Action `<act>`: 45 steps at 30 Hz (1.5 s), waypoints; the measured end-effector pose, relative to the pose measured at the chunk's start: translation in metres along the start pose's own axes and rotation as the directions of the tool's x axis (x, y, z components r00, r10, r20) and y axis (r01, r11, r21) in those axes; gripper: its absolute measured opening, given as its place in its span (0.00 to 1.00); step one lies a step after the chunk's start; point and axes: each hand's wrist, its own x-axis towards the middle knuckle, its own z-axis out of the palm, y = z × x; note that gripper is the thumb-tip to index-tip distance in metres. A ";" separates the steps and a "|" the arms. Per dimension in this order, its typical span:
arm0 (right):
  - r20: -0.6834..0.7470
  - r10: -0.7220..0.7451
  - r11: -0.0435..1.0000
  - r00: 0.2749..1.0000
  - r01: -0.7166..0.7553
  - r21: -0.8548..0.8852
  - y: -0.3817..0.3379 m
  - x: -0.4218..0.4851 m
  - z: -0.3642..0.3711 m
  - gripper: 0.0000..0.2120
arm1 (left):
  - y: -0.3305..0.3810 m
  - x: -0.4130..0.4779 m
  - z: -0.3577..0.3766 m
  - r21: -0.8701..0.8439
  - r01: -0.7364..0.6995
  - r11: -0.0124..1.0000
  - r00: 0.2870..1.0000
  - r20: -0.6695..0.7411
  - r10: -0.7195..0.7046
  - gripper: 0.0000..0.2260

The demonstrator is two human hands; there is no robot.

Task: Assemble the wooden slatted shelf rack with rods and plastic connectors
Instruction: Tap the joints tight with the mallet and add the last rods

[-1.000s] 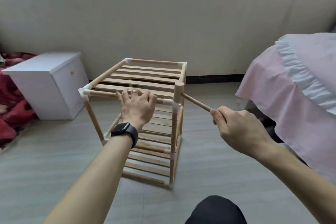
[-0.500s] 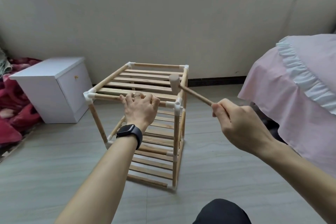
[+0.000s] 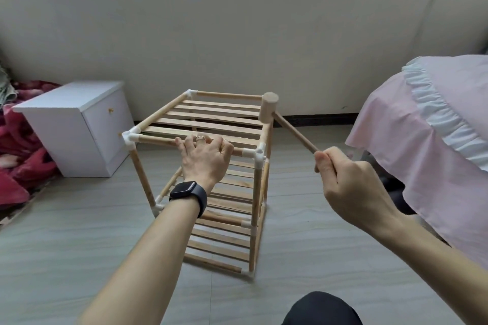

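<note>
Rack [image 3: 211, 124] stands upright on floor [image 3: 79, 245]. L hand [image 3: 204, 155] fingers wrapped over rack's near top rod [image 3: 155, 140]. R hand [image 3: 351, 187] fists mallet [image 3: 268, 107] handle, head at rack's far-R top corner. White cabinet [image 3: 71, 124] L of rack, red blanket [image 3: 21, 166] further L. Pink bed cover [image 3: 435, 126] R of rack, beside my R arm.

Home bedroom: bed [image 3: 435, 119], nightstand [image 3: 79, 126].

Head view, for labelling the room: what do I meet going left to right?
In order: red blanket → white cabinet → left hand, gripping the rack → mallet → right hand, holding it → pink bed cover.
</note>
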 end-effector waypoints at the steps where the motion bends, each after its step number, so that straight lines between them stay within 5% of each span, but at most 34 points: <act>1: 0.083 0.018 0.998 0.996 -0.013 -0.057 -0.001 0.001 0.000 0.17 | 0.000 0.000 -0.001 0.000 -0.003 1.000 1.000 0.005 0.003 0.24; 3: 0.191 0.065 0.984 0.979 -0.031 -0.174 -0.001 0.003 0.000 0.19 | 0.000 0.000 -0.001 0.002 -0.003 1.000 1.000 0.007 0.003 0.24; 6: 0.037 0.055 0.997 0.998 -0.052 -0.064 -0.001 0.006 -0.004 0.18 | 0.000 0.001 -0.001 -0.006 -0.003 1.000 1.000 0.008 0.003 0.22; 9: 0.183 0.116 0.985 0.976 -0.089 -0.149 0.000 0.007 -0.004 0.19 | -0.001 0.000 0.000 -0.004 0.001 1.000 1.000 0.004 -0.001 0.23; 12: 0.133 0.163 0.977 0.978 -0.179 0.117 0.005 0.013 -0.008 0.10 | 0.000 -0.001 -0.001 0.000 -0.007 1.000 1.000 0.006 0.007 0.25; 14: 0.067 0.232 0.860 0.970 -0.237 0.453 0.004 0.024 -0.010 0.04 | 0.000 0.000 -0.002 0.001 -0.009 1.000 1.000 0.016 0.009 0.26; 17: -0.007 0.351 0.540 0.936 -0.196 0.819 -0.015 0.049 -0.011 0.05 | -0.001 0.000 -0.003 0.005 -0.009 1.000 1.000 0.021 0.008 0.26; 21: -0.191 0.403 0.537 0.895 -0.062 0.841 -0.048 0.091 0.005 0.14 | -0.003 -0.002 -0.002 0.001 -0.021 1.000 1.000 0.013 0.021 0.24; 26: -0.090 0.417 0.333 0.905 -0.060 0.941 -0.085 0.129 0.031 0.18 | -0.005 -0.004 -0.001 -0.021 -0.046 0.999 0.999 -0.014 0.046 0.28; 32: -0.224 0.400 0.381 0.889 0.060 0.923 -0.106 0.166 0.039 0.21 | -0.008 -0.003 0.006 -0.020 -0.066 0.998 0.995 -0.070 0.065 0.27; 36: -0.205 0.316 0.521 0.926 0.011 0.853 -0.104 0.170 0.060 0.22 | -0.010 -0.003 0.013 -0.022 -0.074 0.997 0.992 -0.102 0.071 0.25; 45: -0.240 0.314 0.495 0.919 0.058 0.867 -0.109 0.175 0.058 0.21 | -0.012 0.000 0.021 -0.055 -0.089 0.995 0.985 -0.152 0.079 0.27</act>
